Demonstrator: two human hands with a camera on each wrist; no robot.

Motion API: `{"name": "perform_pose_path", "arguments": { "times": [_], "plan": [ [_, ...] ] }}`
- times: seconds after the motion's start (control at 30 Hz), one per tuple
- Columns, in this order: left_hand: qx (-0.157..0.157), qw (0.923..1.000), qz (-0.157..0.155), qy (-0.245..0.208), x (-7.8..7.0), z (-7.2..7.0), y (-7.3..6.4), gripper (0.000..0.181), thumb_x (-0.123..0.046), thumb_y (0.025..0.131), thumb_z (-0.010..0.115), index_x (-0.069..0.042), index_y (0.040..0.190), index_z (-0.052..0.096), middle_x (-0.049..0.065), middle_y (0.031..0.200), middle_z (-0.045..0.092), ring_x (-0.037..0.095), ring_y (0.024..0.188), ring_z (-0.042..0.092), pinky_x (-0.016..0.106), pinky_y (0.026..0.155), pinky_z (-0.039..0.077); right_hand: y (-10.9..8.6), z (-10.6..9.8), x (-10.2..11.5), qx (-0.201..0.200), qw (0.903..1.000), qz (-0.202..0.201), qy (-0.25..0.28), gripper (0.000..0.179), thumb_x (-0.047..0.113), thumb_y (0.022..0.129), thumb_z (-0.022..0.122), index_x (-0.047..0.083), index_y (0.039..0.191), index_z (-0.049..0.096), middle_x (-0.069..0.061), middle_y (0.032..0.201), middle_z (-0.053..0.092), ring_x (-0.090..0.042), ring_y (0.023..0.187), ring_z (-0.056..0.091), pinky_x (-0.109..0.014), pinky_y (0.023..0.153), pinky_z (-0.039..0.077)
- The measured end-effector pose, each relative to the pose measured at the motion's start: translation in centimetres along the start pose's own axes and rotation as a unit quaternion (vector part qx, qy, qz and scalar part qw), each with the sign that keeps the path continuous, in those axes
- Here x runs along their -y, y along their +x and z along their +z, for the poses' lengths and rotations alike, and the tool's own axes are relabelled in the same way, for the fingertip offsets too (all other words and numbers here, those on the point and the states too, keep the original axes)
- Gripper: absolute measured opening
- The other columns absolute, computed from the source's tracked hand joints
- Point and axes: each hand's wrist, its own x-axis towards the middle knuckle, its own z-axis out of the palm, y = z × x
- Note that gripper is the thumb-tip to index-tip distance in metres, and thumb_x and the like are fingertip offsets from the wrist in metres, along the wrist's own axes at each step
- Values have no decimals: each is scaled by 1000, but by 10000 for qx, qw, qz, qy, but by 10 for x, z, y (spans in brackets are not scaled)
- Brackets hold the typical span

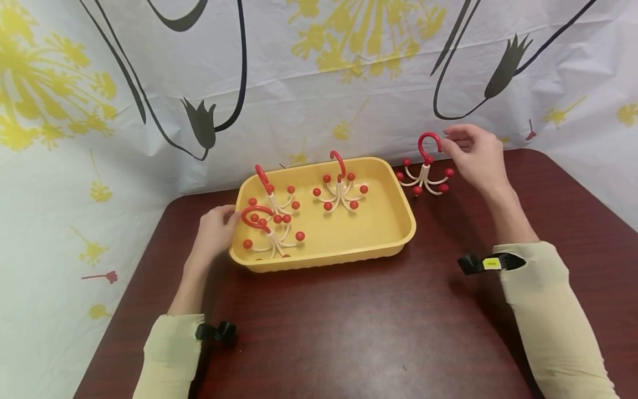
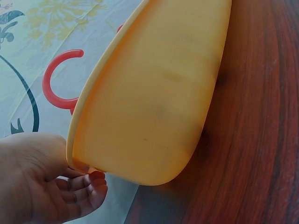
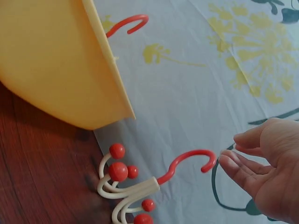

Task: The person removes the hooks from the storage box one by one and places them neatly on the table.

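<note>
A yellow plastic tray [image 1: 359, 238] stands on the table, with three octopus-shaped hanger hooks in it. Each has a red hook, cream arms and red ball tips. One hanger hook [image 1: 340, 191] stands upright near the tray's middle; the tilted hanger hook [image 1: 273, 241] and another hanger hook [image 1: 269, 191] crowd its left end. My left hand [image 1: 215, 230] pinches the tray's left rim [image 2: 77, 121]. Right of the tray, a fourth hanger hook [image 1: 423, 176] stands upright on the table. My right hand [image 3: 266, 168] is just beside its red hook [image 3: 194, 153], fingers loosely bent and holding nothing, with a small gap between.
The dark red-brown table [image 1: 319, 327] extends in front of the tray. Behind it hangs a white cloth [image 1: 279, 100] with yellow and grey plant prints, close to the tray's far side. Black straps with small devices sit on both sleeves [image 1: 533, 277].
</note>
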Motion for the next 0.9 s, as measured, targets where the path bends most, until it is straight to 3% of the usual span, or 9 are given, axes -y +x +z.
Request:
{"name": "perform_pose_path", "arguments": {
  "times": [0.27, 0.53, 0.77, 0.9],
  "plan": [
    [9, 10000, 58, -5, -1, 1, 0, 35, -11, 104, 54, 12, 128, 61, 29, 118, 66, 39, 111, 62, 52, 96, 49, -6, 7, 17, 350, 9994, -50, 45, 39, 26, 98, 66, 2, 127, 66, -17, 116, 68, 6, 87, 59, -15, 87, 50],
    [59, 10000, -16, -50, -2, 0, -1, 36, -11, 104, 53, 13, 130, 59, 30, 120, 65, 39, 113, 61, 52, 97, 49, -12, 24, 36, 606, 9970, -410, 237, 32, 20, 97, 68, 1, 122, 68, -18, 109, 70, 7, 82, 61, -11, 79, 47],
    [18, 10000, -21, 3, -1, 0, -1, 36, -12, 104, 53, 12, 130, 60, 29, 121, 65, 39, 113, 60, 52, 97, 49, -20, 46, 49, 1102, 9931, -396, 84, 33, 24, 97, 69, 4, 125, 67, -14, 110, 70, -22, 93, 68, -14, 79, 48],
    [8, 10000, 43, 4, 1, 0, -1, 35, -11, 104, 53, 13, 129, 60, 30, 120, 65, 39, 112, 61, 52, 97, 49, -25, 61, 54, 1321, 9900, -485, 114, 32, 22, 97, 70, 3, 123, 67, -13, 109, 70, -26, 96, 68, -21, 81, 52]
  ]
}}
